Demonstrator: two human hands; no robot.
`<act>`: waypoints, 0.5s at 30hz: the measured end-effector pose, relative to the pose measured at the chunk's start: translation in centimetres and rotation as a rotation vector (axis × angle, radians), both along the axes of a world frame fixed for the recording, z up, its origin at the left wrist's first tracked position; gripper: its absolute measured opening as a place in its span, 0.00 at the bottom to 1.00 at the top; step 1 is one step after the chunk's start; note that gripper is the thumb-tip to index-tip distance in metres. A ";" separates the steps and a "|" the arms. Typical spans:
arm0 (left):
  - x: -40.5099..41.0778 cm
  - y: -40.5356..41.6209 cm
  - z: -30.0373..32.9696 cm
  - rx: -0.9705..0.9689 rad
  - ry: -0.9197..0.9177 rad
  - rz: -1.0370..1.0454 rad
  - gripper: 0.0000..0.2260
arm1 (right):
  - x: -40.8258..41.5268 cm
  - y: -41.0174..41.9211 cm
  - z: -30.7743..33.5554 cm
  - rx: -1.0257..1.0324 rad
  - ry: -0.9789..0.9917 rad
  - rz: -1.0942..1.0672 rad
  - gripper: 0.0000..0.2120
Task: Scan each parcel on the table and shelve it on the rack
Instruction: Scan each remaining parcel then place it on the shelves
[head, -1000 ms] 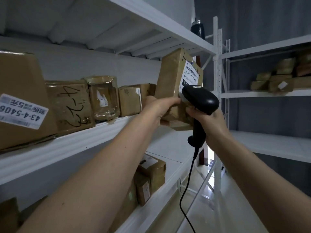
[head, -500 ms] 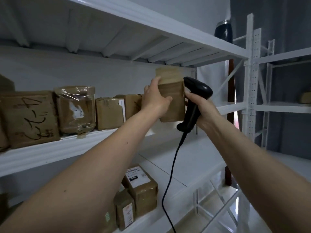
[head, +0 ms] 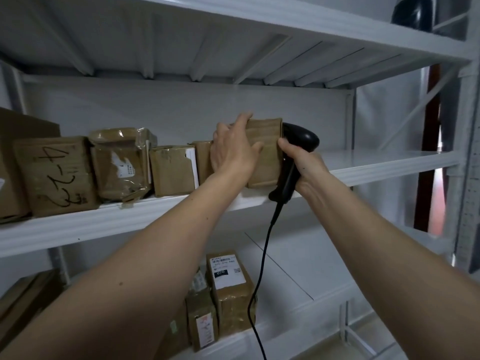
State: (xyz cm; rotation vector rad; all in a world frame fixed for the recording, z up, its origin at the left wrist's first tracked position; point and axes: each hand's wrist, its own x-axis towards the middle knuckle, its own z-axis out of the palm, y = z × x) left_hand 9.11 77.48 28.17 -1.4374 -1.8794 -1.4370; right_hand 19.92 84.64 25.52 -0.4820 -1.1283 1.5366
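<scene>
Parcel storeroom or small courier depot — white metal rack (head: 161,222) with boltless shelves and perforated uprights, plain grey wall behind. Middle shelf holds a row of taped brown cardboard parcels (head: 171,170), one with handwritten marker numbers (head: 58,175), one wrapped in clear film (head: 122,162). Lower shelf has more boxes with printed shipping labels and barcodes (head: 226,272). A corded black handheld barcode scanner (head: 296,154) is in use — typical sorting-and-shelving setup.

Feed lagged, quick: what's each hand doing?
Left hand: open, flat against brown cardboard parcel.
Right hand: closed on black handheld scanner.
</scene>
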 end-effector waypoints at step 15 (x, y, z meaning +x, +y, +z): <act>0.9 -1.4 -2.7 -0.032 -0.206 -0.019 0.39 | 1.4 -2.3 -2.7 0.057 -0.088 -0.085 0.10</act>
